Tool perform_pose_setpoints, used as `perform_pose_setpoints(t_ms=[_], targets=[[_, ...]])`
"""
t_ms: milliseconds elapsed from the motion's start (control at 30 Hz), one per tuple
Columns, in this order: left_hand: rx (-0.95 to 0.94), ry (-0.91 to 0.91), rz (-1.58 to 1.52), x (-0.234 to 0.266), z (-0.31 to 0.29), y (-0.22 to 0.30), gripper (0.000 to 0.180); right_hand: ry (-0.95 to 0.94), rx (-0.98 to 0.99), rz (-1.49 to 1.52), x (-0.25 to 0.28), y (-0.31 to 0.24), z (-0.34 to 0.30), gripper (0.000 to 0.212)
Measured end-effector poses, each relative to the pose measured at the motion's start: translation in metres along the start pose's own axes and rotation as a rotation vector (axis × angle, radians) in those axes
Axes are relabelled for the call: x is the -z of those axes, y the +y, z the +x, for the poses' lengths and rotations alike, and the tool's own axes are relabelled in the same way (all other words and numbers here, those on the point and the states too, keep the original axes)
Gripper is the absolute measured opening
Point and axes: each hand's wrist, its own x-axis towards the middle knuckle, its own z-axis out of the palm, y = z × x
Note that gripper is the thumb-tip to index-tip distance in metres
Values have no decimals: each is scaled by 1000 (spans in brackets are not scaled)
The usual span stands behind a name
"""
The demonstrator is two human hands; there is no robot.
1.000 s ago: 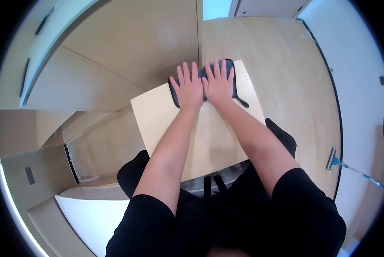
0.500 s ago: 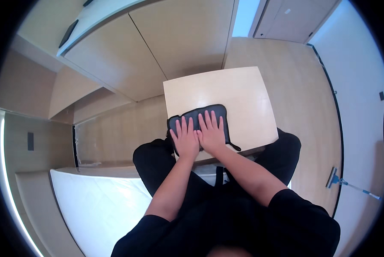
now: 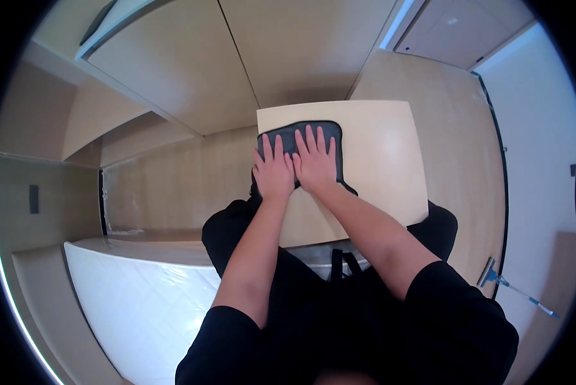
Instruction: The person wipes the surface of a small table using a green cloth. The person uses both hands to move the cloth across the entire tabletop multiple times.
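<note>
A flat dark grey pouch [image 3: 288, 133] with black edging lies on the left part of a small light wooden table [image 3: 384, 160]. A short black strap sticks out at its near right corner. My left hand [image 3: 275, 174] rests palm down on the pouch's left half, fingers spread. Beside it my right hand [image 3: 315, 165] presses flat on the right half, its fingers stretched toward the far edge. The thumbs nearly meet in the middle. Both palms hide much of the pouch's near part.
Wooden cabinet doors [image 3: 300, 48] stand just beyond the table. At my left is a white quilted mattress [image 3: 140, 295]. My legs in black trousers [image 3: 227, 224] flank the table. A blue-and-grey squeegee mop [image 3: 503, 281] leans near the right wall.
Both hands and the pouch have slid away from me, from near the table's front edge toward its far edge. The hands stay flat on it. My view has shifted slightly.
</note>
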Motion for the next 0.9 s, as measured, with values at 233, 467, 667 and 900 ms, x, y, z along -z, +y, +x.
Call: perform_pose_setpoints(t_ms=[233,467,667,900], targets=[[82,86,-11,-13,95,-5,64,31,-35,-28,-21,4,94,67],[271,95,-107,-16,171,-5,60,-107,-178,-35,-23,-5,172,68],[261,147,10,-21,204,-1,54,-125,-207,-36,-24,1,205,68],[199,179,173,-23,197,-2,43,-3,-144,-113,-25,-2,198,63]])
